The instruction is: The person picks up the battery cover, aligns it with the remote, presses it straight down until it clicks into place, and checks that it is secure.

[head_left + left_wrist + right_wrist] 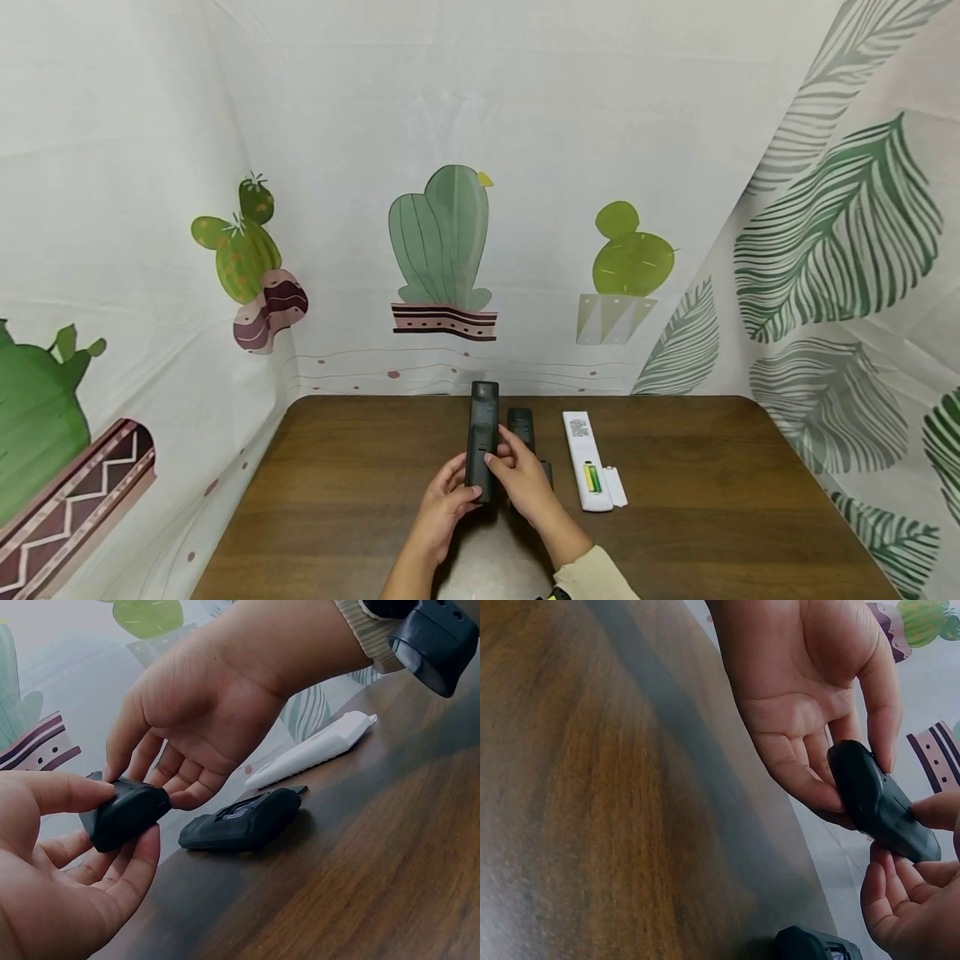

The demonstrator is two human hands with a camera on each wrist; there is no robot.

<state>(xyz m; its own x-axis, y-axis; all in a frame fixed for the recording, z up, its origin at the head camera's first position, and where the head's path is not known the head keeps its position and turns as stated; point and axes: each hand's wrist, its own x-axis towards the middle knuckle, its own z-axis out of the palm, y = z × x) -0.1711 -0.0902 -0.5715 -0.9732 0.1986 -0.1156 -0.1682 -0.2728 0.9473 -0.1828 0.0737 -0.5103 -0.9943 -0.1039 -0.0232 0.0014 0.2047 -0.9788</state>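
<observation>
A black remote control [484, 417] is held up over the table, its back with the battery cover facing me. My left hand [441, 510] grips its lower end, thumb on one side and fingers on the other. My right hand [528, 483] holds the right side, with the thumb on the battery cover near its small notch. In the left wrist view, the left hand [67, 870] and the right hand [210, 705] both touch the remote [127, 814]. The right wrist view shows the right thumb [937, 810] on the remote's back [889, 810].
Behind the right hand lies a second black remote [521, 423], its battery compartment open in the left wrist view. Farther right, a white remote [579, 442] lies back up with a green-and-yellow battery [592, 478] showing. Its white cover [615, 487] lies beside it on the wooden table [712, 500].
</observation>
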